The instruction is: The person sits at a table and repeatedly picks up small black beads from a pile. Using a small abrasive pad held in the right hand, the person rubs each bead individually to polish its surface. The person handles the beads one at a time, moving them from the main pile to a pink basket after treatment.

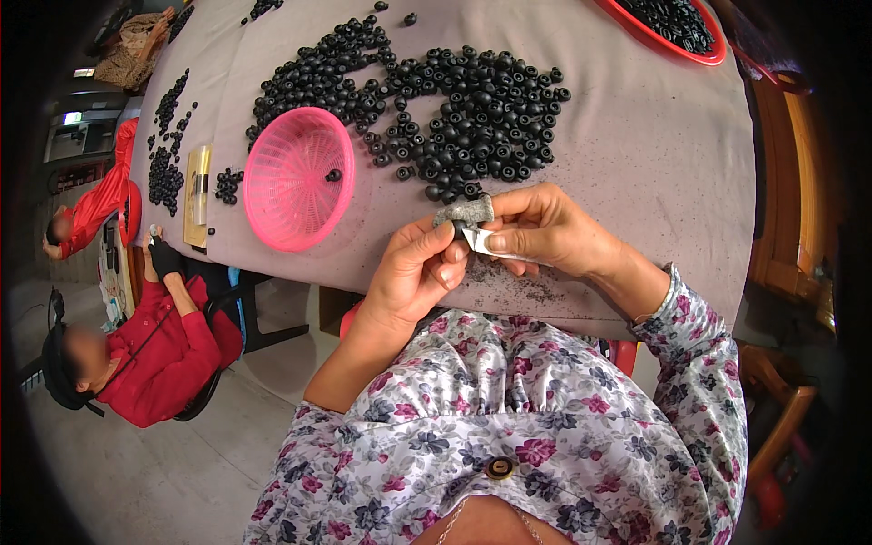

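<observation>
Left hand (420, 270) and right hand (543, 229), fingers closed, met on a grey abrasive pad (463, 212) and small blade (480, 241), with black rings (472, 109) just beyond and pink basket (295, 177) left.

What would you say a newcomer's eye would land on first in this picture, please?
Probably the bright pink basket left of centre on the grey-covered table, with a single black ring inside, and the big spread of black rings beyond it. Next, the left hand and right hand meeting at the table's near edge, pinching a small grey piece.
</observation>
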### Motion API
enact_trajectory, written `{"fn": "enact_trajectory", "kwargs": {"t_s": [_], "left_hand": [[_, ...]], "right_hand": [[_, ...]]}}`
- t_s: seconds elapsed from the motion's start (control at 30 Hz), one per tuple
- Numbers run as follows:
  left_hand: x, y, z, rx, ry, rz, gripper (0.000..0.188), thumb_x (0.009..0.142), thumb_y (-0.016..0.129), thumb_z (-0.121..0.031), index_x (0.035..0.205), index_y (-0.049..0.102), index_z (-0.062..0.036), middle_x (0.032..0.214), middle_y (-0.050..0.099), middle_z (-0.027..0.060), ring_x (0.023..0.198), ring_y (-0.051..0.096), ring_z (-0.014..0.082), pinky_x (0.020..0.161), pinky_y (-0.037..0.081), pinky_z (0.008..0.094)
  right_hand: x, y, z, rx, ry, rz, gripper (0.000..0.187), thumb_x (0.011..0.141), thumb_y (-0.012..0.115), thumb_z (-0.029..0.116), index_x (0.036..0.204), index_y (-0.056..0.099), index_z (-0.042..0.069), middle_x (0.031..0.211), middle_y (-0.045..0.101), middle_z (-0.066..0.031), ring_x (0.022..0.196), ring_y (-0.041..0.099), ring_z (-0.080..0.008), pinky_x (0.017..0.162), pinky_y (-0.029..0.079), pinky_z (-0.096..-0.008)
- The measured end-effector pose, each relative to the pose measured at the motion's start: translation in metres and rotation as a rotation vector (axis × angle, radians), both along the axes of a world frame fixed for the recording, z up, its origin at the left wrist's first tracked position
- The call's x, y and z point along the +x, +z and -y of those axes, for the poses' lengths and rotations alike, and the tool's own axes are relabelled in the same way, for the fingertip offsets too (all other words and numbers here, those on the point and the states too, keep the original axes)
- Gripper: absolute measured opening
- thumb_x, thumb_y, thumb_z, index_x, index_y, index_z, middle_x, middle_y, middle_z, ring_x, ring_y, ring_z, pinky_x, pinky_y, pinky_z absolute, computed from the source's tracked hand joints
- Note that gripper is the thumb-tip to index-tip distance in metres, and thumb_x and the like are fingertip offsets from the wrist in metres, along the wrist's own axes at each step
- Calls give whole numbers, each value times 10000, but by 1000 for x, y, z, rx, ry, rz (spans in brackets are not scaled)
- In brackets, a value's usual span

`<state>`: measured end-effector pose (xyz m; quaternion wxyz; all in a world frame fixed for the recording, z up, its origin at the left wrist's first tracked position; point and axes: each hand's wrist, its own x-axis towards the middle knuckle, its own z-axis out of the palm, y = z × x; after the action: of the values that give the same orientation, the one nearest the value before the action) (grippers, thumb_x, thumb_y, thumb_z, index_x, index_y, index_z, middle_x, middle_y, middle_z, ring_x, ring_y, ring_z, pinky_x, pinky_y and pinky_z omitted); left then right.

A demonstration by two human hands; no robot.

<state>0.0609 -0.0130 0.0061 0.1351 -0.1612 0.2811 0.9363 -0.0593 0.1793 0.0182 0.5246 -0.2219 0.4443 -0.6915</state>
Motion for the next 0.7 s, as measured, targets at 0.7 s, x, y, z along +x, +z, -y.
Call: {"fn": "enact_trajectory", "kwargs": {"t_s": [0.7], "left_hand": [[1,-2,1,44,-6,-2,280,952,653,-227,1107,630,6,775,607,27,596,548,114,529,457,226]], "right_hand": [[-2,-2,-1,-5,41,-8,244,903,685,59,1141,654,15,840,658,17,586,567,-28,488,434,-157]]}}
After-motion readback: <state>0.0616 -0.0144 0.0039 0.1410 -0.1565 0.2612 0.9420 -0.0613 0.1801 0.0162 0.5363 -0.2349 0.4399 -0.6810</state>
